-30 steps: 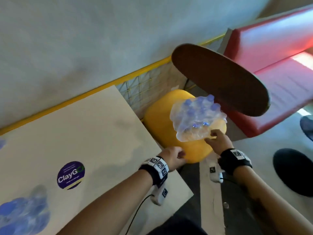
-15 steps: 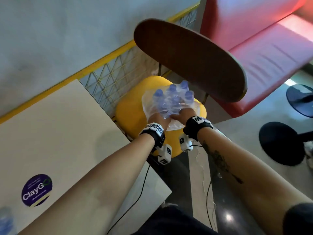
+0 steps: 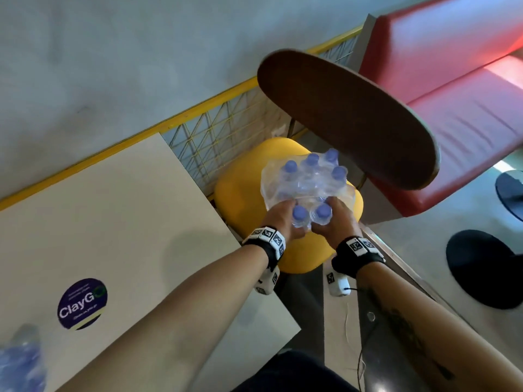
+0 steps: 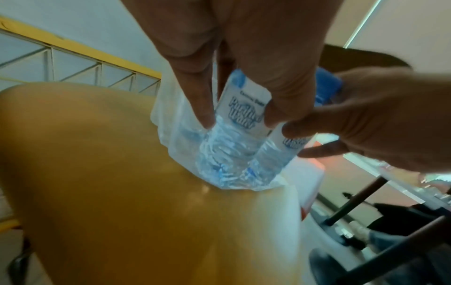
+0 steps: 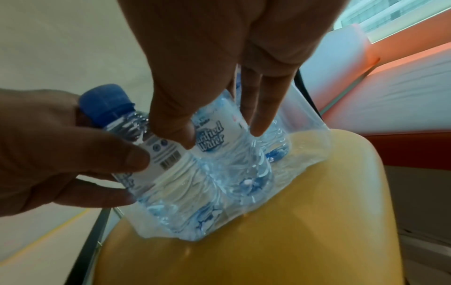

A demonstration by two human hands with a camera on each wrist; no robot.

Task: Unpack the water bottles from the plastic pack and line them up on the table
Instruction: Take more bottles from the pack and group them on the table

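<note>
A clear plastic pack [image 3: 305,179] of small blue-capped water bottles stands on a yellow chair seat [image 3: 240,199]. Its near end is torn open, and two bottles there stand free of the wrap. My left hand [image 3: 283,222] grips the left bottle [image 3: 300,215] around its white label [image 4: 244,108]. My right hand [image 3: 336,222] grips the right bottle [image 3: 322,213], thumb and fingers on its label [image 5: 214,138]. Both bottle bases still sit inside the wrap [image 5: 305,135] on the seat. The beige table [image 3: 113,207] lies to the left.
A brown chair back [image 3: 348,120] overhangs the pack from behind. Beyond it sits a red bench [image 3: 467,94]. A yellow wire railing [image 3: 226,128] runs along the wall. A blurred cluster of blue-capped bottles [image 3: 19,360] shows at the table's near left, by a round sticker [image 3: 82,304]. Black round bases [image 3: 486,267] stand on the floor.
My left hand left the seat's edge and joined the right at the pack. Both hands now each hold a bottle at the opened near end, and those two caps stand clear of the wrap.
</note>
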